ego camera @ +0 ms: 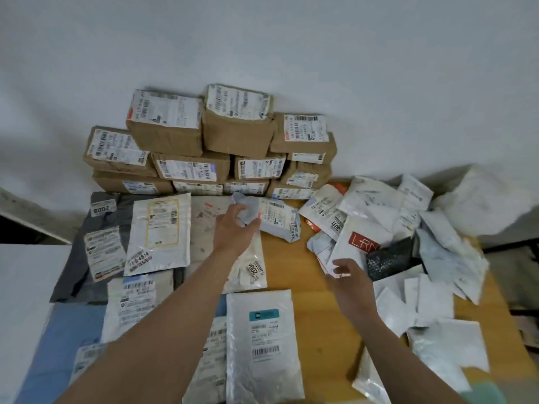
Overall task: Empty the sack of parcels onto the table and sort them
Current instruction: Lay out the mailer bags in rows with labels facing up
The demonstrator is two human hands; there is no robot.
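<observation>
**Sorting well under way, a heap remaining on the right**

The fingers [242, 209] of the left hand [233, 228] are clenching around the crumpled near-left end of a grey poly mailer [277, 220], which is lying in the middle of the counter [291, 266], just near of the box stack. The fingers [339, 269] of the right hand [350, 278] are spreading, loosely bent, over the near corner of a white mailer with a red label [358, 240]; whether they are pinching it I cannot tell.

Outward from there, sorted groups are showing. Brown cardboard boxes [204, 141] are sitting stacked against the far wall, and flat mailers [160, 228] are lying label-up in overlapping rows across the left side. On the right, a loose heap of white mailers [423, 228] is waiting, with a black pouch [390, 258] among them. I am judging the emptying done and perhaps two thirds of the sorting behind.

A white crumpled shape [481, 196] at the far right may be the sack; whether it is holding anything is not showing.
</observation>
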